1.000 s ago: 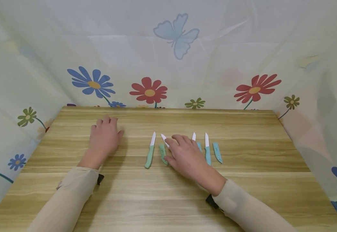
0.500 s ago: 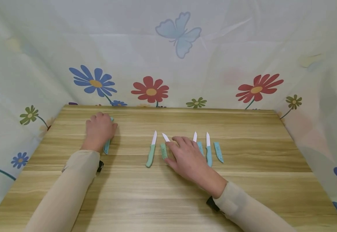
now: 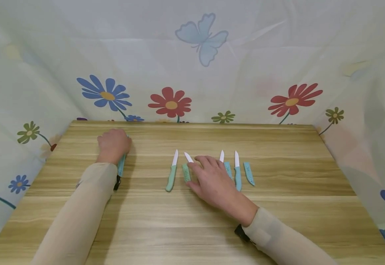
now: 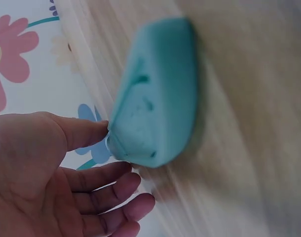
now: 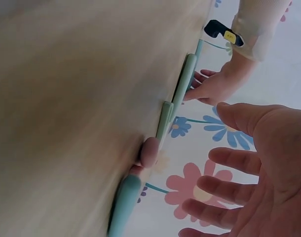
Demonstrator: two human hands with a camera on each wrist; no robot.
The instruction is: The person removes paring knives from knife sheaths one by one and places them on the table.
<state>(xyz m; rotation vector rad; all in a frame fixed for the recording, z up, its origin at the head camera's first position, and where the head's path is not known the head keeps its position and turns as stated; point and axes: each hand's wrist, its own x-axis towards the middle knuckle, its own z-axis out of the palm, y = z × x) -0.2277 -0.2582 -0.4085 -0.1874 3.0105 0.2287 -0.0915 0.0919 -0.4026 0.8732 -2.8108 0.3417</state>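
Observation:
My left hand (image 3: 113, 145) pinches a long teal knife sheath-like piece (image 4: 165, 94) with slots between thumb and index finger; the other fingers are loosely bent. The hand covers the piece's far part in the head view. My right hand (image 3: 213, 180) lies over the row of knives, fingers relaxed, holding nothing. Under it, a white-bladed knife (image 3: 188, 157) and another white blade (image 3: 222, 156) have hidden handles. A pink rounded end (image 5: 149, 152) shows low in the right wrist view. Left of the right hand lie a green-handled knife (image 3: 171, 175) and a green sheath (image 3: 186, 172).
Right of the hand lie a blue-handled knife (image 3: 237, 176) and a blue sheath (image 3: 249, 173), with another blue sheath (image 3: 228, 169) partly covered. The wooden table (image 3: 146, 228) ends at a flower-printed curtain (image 3: 139, 66) at the back and sides.
The left hand has moved left and slightly back, and the teal piece it covered now shows beneath it. The right hand has stayed nearly still; the knives and sheaths lie unmoved.

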